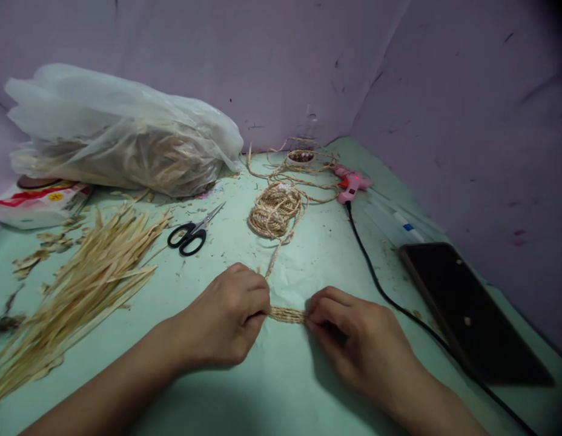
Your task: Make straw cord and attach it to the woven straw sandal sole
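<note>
A short flat strip of braided straw cord (287, 315) stretches between my two hands, low over the table. My left hand (233, 312) is closed on its left end, thumb and fingers pinched together. The right end sits between the thumb and fingertips of my right hand (353, 330). From beside my left hand, a length of cord runs back to a coiled bundle of the same twisted cord (274, 211). More loops of cord trail behind the bundle. Both ends of the strip are hidden under my fingers.
Black-handled scissors (188, 237) and dry straw strips (88, 284) lie to the left, a filled plastic bag (126, 133) behind them. Rightward are a pink glue gun (351, 181) with its black cable (376, 275) and a dark phone-like slab (467, 309). Beads fill a small dish (301, 157).
</note>
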Action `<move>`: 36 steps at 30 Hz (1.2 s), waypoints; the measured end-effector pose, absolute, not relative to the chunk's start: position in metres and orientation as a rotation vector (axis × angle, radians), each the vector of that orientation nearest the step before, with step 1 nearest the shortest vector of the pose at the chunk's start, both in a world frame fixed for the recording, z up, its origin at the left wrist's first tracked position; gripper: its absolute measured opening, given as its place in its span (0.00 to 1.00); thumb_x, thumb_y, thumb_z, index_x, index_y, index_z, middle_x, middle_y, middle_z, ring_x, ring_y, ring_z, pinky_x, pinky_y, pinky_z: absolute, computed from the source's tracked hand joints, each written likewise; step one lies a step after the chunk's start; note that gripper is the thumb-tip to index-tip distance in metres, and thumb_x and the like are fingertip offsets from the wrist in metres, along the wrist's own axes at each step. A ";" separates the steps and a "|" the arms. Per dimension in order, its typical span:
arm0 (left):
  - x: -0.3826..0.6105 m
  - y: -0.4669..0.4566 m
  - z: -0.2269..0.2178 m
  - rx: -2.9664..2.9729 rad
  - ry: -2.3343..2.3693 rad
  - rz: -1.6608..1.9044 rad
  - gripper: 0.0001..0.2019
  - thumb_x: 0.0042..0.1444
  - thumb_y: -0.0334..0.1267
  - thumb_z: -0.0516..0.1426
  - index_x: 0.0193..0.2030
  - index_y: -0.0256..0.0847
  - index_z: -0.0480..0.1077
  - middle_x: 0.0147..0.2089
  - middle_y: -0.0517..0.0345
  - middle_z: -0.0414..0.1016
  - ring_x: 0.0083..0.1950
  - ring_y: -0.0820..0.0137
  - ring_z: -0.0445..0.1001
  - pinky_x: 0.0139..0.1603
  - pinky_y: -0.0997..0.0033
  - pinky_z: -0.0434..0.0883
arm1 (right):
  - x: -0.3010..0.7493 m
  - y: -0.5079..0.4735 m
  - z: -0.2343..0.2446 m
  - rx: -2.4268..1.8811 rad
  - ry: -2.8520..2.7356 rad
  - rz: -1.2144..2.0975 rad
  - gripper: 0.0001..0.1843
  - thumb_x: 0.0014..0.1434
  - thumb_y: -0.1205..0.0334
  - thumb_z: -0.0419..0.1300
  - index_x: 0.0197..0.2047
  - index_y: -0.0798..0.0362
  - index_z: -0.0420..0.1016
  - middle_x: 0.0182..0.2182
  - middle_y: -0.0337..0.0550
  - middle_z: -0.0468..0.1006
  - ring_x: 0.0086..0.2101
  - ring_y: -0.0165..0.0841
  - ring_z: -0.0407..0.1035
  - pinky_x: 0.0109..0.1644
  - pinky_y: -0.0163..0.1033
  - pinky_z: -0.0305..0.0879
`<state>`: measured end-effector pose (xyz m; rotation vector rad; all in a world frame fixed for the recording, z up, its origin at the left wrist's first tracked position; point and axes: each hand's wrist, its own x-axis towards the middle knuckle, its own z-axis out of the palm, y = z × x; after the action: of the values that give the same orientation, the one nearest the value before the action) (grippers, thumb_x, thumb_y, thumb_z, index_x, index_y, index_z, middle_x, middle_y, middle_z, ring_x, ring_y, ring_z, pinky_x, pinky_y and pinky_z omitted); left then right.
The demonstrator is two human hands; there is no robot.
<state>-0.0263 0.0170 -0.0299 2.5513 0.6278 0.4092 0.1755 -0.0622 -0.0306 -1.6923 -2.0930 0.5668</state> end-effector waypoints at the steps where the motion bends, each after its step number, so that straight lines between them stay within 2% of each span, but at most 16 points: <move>1: -0.027 0.018 -0.030 2.545 0.620 0.402 0.07 0.53 0.26 0.50 0.29 0.37 0.67 0.30 0.56 0.69 0.34 0.70 0.66 0.40 0.64 0.62 | 0.175 -0.062 -0.030 -1.700 -2.088 0.567 0.09 0.53 0.68 0.51 0.26 0.51 0.70 0.27 0.40 0.73 0.25 0.29 0.67 0.29 0.33 0.58; 5: -0.031 0.019 -0.029 2.517 0.654 0.349 0.08 0.57 0.29 0.50 0.35 0.38 0.69 0.32 0.55 0.70 0.38 0.68 0.67 0.43 0.64 0.63 | 0.175 -0.062 -0.031 -1.764 -2.060 0.590 0.08 0.53 0.68 0.52 0.29 0.50 0.71 0.26 0.38 0.74 0.25 0.29 0.67 0.28 0.33 0.58; 11: -0.029 0.015 -0.027 2.493 0.761 0.255 0.09 0.56 0.29 0.50 0.35 0.39 0.71 0.34 0.54 0.69 0.41 0.66 0.66 0.44 0.64 0.64 | 0.176 -0.062 -0.032 -1.830 -2.035 0.618 0.09 0.57 0.65 0.52 0.37 0.46 0.73 0.31 0.37 0.74 0.28 0.30 0.69 0.30 0.35 0.59; 21: -0.023 0.010 -0.023 2.564 0.813 0.278 0.08 0.52 0.26 0.51 0.29 0.37 0.70 0.31 0.54 0.68 0.36 0.67 0.67 0.41 0.64 0.64 | 0.177 -0.061 -0.028 -1.838 -2.006 0.653 0.07 0.54 0.67 0.56 0.32 0.49 0.74 0.32 0.38 0.75 0.29 0.30 0.68 0.32 0.35 0.59; 26: -0.021 0.010 -0.027 2.580 0.769 0.357 0.09 0.48 0.24 0.52 0.24 0.36 0.70 0.29 0.54 0.69 0.35 0.67 0.69 0.40 0.63 0.64 | 0.180 -0.063 -0.031 -1.751 -2.071 0.608 0.09 0.56 0.69 0.55 0.36 0.48 0.74 0.33 0.37 0.75 0.30 0.29 0.69 0.32 0.34 0.58; 32: -0.023 0.011 -0.026 2.628 0.717 0.364 0.09 0.48 0.24 0.51 0.26 0.36 0.71 0.30 0.54 0.70 0.34 0.68 0.69 0.41 0.63 0.64 | 0.182 -0.066 -0.031 -1.778 -2.229 0.416 0.11 0.57 0.68 0.54 0.35 0.45 0.76 0.34 0.35 0.76 0.29 0.30 0.70 0.29 0.35 0.54; 36: -0.024 0.013 -0.025 2.619 0.685 0.377 0.09 0.49 0.25 0.52 0.26 0.37 0.72 0.29 0.54 0.71 0.34 0.68 0.69 0.42 0.63 0.65 | 0.180 -0.064 -0.029 -1.786 -2.215 0.426 0.09 0.56 0.64 0.55 0.34 0.45 0.76 0.33 0.34 0.77 0.29 0.30 0.70 0.29 0.35 0.53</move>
<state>-0.0237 0.0134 -0.0254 2.6186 0.6855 0.3774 0.1802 -0.0637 -0.0291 -1.7857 -2.2150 0.4259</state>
